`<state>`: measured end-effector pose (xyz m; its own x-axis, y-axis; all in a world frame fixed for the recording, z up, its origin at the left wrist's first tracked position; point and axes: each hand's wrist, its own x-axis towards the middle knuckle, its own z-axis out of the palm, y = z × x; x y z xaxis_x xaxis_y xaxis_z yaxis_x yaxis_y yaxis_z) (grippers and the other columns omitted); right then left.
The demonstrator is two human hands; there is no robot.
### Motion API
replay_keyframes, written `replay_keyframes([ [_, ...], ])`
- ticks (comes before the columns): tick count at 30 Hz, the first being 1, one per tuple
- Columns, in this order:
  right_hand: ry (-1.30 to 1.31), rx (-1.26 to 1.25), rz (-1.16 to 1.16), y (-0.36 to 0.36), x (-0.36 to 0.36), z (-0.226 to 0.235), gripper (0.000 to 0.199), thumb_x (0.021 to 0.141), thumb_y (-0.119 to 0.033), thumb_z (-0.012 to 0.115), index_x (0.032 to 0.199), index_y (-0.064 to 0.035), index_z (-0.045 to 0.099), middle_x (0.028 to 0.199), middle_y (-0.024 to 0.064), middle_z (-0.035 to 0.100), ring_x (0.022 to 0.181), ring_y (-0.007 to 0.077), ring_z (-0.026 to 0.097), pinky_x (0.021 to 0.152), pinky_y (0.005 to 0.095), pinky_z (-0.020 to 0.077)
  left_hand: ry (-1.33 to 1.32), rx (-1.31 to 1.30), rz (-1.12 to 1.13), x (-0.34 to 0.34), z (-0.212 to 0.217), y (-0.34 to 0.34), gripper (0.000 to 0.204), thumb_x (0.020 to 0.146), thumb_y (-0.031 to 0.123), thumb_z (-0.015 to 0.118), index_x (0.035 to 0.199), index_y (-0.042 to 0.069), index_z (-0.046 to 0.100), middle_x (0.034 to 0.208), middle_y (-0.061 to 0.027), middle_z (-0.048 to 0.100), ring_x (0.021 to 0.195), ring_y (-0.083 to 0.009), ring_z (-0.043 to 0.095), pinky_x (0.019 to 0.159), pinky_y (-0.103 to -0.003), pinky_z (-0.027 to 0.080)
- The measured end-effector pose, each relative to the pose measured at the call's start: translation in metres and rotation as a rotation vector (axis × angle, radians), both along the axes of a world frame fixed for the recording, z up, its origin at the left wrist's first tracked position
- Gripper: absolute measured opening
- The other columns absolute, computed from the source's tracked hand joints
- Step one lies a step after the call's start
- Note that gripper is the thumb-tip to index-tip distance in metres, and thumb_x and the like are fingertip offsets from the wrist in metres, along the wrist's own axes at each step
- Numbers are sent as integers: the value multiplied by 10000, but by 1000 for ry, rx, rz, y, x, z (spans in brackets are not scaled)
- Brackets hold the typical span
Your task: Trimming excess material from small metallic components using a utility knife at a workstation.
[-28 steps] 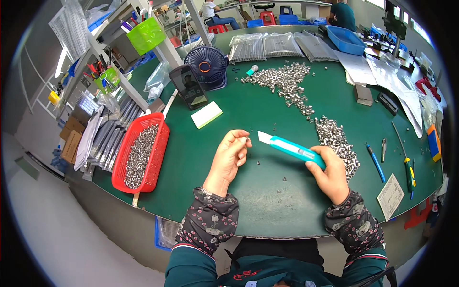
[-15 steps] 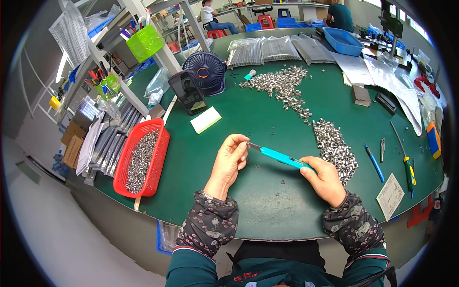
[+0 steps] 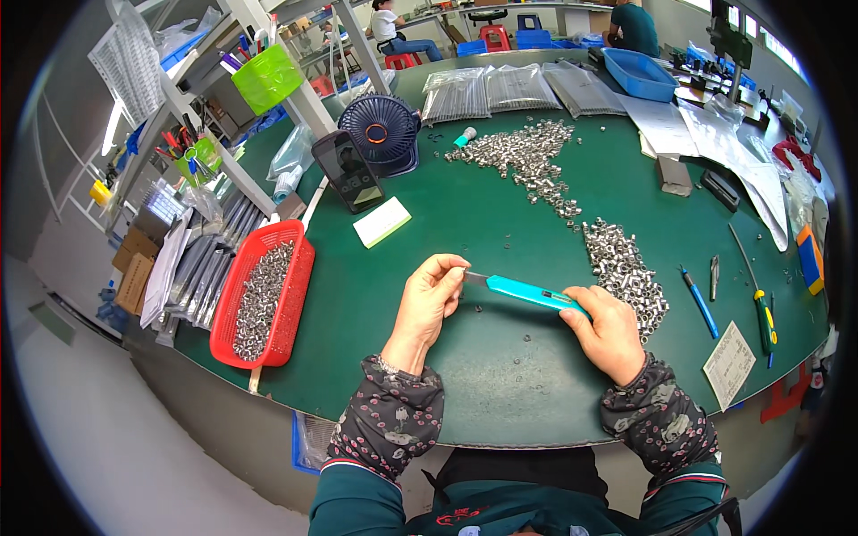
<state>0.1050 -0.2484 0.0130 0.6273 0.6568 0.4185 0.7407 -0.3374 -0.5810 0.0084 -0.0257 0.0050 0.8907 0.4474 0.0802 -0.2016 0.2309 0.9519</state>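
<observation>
Compared with the view half a second earlier, the two hands sit in much the same place over the green table, and the turquoise utility knife has kept its slant from upper left to lower right; against the picture of nearly a second ago, the knife has dropped lower and closer to the left hand, whose fingertips now meet its blade end. The right hand is wrapped around the rear end of the knife handle, fingers curled shut on it, so the handle runs out of that fist toward the left. The left hand has its thumb and forefinger pinched narrowly at the thin metal tip of the knife; whether a small part is also held in that pinch cannot be told. The knife thus spans the gap between the hands, held above the table rather than lying on it. Just beyond the right hand lies a heap of small silver metal parts, with a longer trail of the same parts farther up the table. A red basket filled with similar parts stands well to the left of the left hand. A white pad, a dark phone propped up and a small blue fan stand beyond the hands, and a blue pen lies right of the heap.
</observation>
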Motion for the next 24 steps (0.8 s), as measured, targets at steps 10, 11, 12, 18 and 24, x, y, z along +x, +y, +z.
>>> replay_keyframes([
  [10, -81, 4, -43, 0, -3, 3, 247, 737, -225, 609, 928, -74, 569, 668, 85, 460, 586, 260, 508, 503, 360, 393, 40, 50, 19, 0, -1, -1, 121, 835, 124, 534, 912, 32, 548, 673, 29, 465, 513, -10, 387, 381, -125, 284],
  [11, -81, 3, -43, 0, -3, 3, 247, 737, -225, 609, 928, -74, 569, 668, 85, 460, 586, 260, 508, 503, 360, 393, 39, 50, 20, 0, -1, 0, 121, 835, 124, 534, 912, 32, 548, 673, 29, 465, 513, -10, 387, 381, -125, 284],
  [12, -93, 6, -45, 0, -3, 3, 251, 733, -223, 612, 931, -75, 566, 671, 84, 458, 586, 259, 507, 501, 358, 392, 41, 50, 15, 0, -2, 1, 122, 835, 126, 534, 911, 32, 548, 670, 29, 465, 511, -10, 387, 381, -125, 285],
  [18, -127, 11, -61, 0, -3, 3, 267, 717, -204, 626, 939, -73, 556, 680, 80, 442, 586, 254, 498, 494, 356, 385, 54, 49, 4, 0, 0, 1, 124, 836, 128, 529, 909, 30, 548, 661, 28, 466, 508, -10, 389, 380, -125, 288],
  [24, -202, 35, -70, 1, -2, 4, 274, 697, -175, 639, 932, -72, 540, 681, 82, 426, 592, 248, 488, 488, 356, 379, 60, 5, -18, -1, 2, 0, 119, 843, 126, 518, 908, 30, 545, 683, 18, 484, 518, -13, 404, 381, -126, 298],
])
